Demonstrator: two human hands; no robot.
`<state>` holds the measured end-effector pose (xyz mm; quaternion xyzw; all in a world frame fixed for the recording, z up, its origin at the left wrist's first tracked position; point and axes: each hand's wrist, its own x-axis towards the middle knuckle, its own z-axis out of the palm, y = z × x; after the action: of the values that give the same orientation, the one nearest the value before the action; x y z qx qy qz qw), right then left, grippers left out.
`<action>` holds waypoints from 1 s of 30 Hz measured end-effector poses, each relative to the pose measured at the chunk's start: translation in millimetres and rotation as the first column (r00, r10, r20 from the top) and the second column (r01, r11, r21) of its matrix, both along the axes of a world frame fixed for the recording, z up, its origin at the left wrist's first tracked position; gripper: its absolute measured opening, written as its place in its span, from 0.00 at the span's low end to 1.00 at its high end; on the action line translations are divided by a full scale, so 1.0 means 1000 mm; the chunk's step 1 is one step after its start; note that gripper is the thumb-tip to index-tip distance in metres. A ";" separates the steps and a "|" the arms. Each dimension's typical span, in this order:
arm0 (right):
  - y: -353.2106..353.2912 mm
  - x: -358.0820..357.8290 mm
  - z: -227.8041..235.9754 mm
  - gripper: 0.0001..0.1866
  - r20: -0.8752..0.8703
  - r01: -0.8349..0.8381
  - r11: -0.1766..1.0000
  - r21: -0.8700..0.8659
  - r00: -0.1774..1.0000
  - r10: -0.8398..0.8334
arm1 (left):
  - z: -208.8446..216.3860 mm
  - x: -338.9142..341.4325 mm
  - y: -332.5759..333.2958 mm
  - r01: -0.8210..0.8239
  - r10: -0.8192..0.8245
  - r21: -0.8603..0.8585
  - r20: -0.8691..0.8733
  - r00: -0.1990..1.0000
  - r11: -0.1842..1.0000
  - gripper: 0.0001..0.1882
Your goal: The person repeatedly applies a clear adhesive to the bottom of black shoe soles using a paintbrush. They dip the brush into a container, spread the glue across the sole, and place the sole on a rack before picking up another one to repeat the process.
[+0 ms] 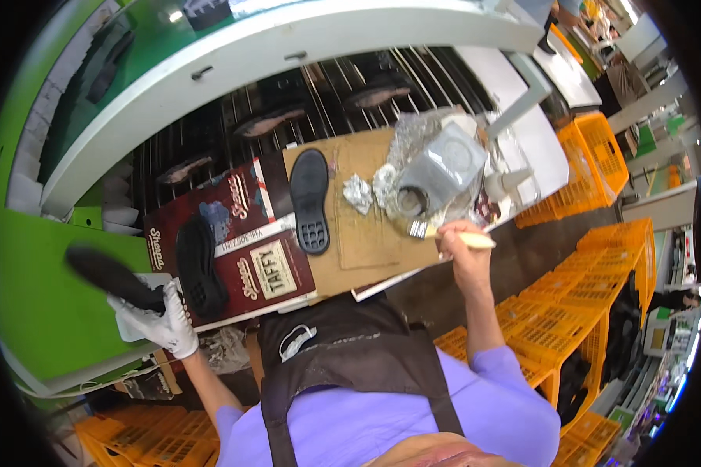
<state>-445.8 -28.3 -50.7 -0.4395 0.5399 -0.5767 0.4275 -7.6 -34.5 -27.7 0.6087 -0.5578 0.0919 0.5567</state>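
My left hand [170, 321], in a white glove, grips a black shoe sole [105, 268] by one end at the left of the bench. The sole is smeared by motion. My bare right hand [467, 253] is closed round a paintbrush [481, 242] with a pale yellow handle, its bristles pointing left, close to a plastic-wrapped grey container [448, 159] with a round opening. Another shoe sole [311, 202] lies on the brown cardboard [370, 245]. Nearer my left hand, a further black sole [195, 257] rests on dark red printed cardboard [292, 261].
Behind the cardboard runs a black roller conveyor [276, 82] bearing several dark shoe parts, under a pale curved frame [304, 43]. Crumpled foil [358, 193] and a white bottle [505, 184] sit by the container. Orange crates [557, 300] stand at right; a green machine panel [62, 296] is at left.
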 end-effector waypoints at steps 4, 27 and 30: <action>-0.005 -0.002 0.015 0.06 -0.151 0.064 0.998 -0.012 0.986 -0.065 | -0.005 -0.013 -0.013 0.300 -0.375 -0.228 -0.468 0.801 0.926 0.40; -0.053 -0.003 -0.016 0.09 -0.386 0.100 0.992 0.079 0.920 -0.062 | -0.046 -0.146 -0.026 0.784 0.072 -0.532 -0.811 -0.580 0.319 0.29; -0.042 -0.001 -0.015 0.08 -0.303 0.158 0.987 0.042 0.943 -0.138 | -0.046 -0.152 -0.025 0.782 0.138 -0.470 -0.816 -0.562 0.409 0.28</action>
<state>-446.8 -70.3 -66.0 -0.4657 0.6485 -0.5159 0.3105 -159.4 -59.6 -73.9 0.2036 -0.0789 -0.8500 0.4794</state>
